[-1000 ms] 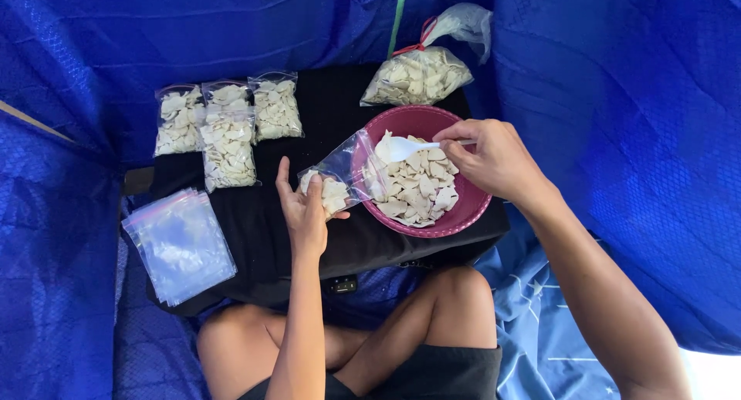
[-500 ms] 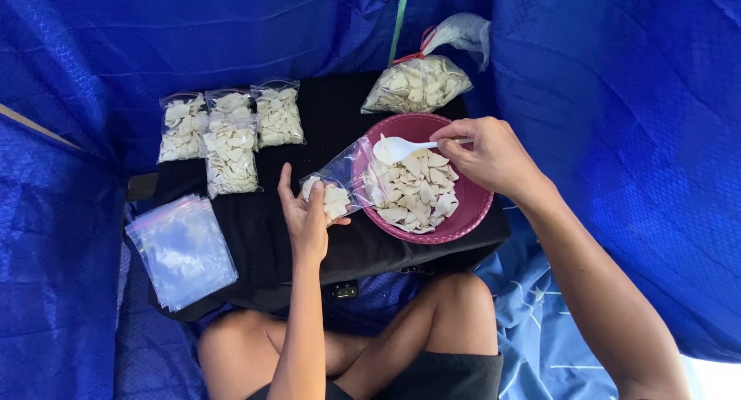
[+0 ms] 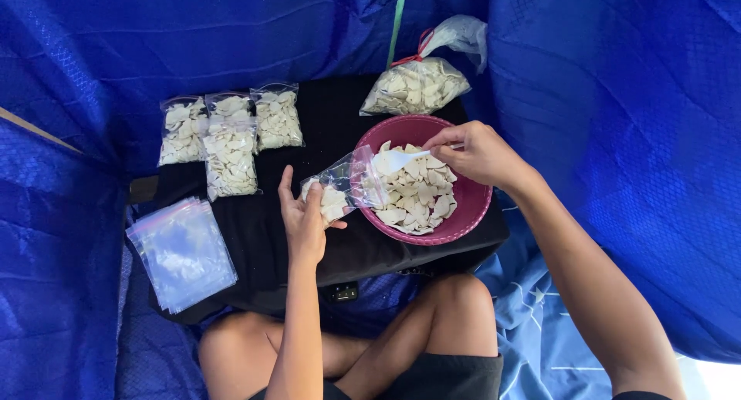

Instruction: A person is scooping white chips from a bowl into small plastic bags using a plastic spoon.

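My left hand holds a small clear zip bag, partly filled with pale chips, its mouth tilted toward the maroon bowl. My right hand grips a white plastic spoon whose scoop sits at the bag's opening, over the bowl. The bowl holds a heap of pale chips. Both hands work above a black board resting on my crossed legs.
Several filled small bags lie in a row at the board's far left. A stack of empty zip bags lies at the near left. A large tied bag of chips sits behind the bowl. Blue tarp surrounds everything.
My right hand has carried the spoon from the bowl's far side leftward to the mouth of the bag. My left hand and the bag have stayed about where they were.
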